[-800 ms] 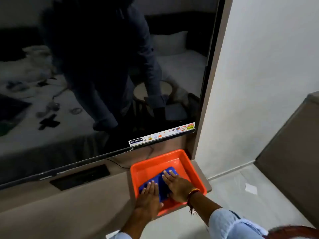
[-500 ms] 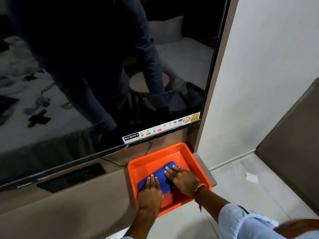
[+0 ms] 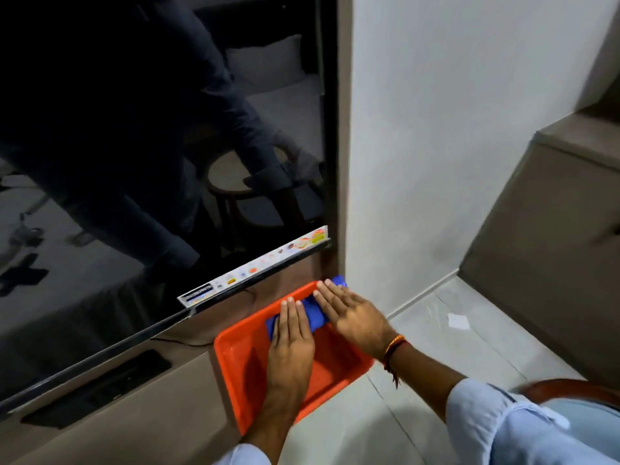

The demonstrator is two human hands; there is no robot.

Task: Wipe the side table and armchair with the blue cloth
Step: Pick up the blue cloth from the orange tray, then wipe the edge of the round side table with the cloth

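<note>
A blue cloth point(image 3: 313, 313) lies bunched at the far end of an orange tray point(image 3: 235, 364), one tip poking past the tray's far corner. My left hand point(image 3: 292, 344) presses on the cloth's left part with straight fingers. My right hand point(image 3: 352, 317), a thread band at its wrist, covers the right part. Both hands hold the cloth between them. A round side table point(image 3: 235, 172) and an armchair show only as a dim reflection in the TV.
The tray sits on a beige shelf point(image 3: 117, 414) under a large dark TV screen point(image 3: 134, 162). A white wall stands to the right, then a brown padded panel point(image 3: 536, 246). A paper scrap point(image 3: 458, 321) lies on the tiled floor. A brown wooden rim point(image 3: 570, 389) shows at the bottom right.
Both hands have slid with the cloth toward the tray's far right corner, and the cloth is more bunched. The view has tilted and swung to the right.
</note>
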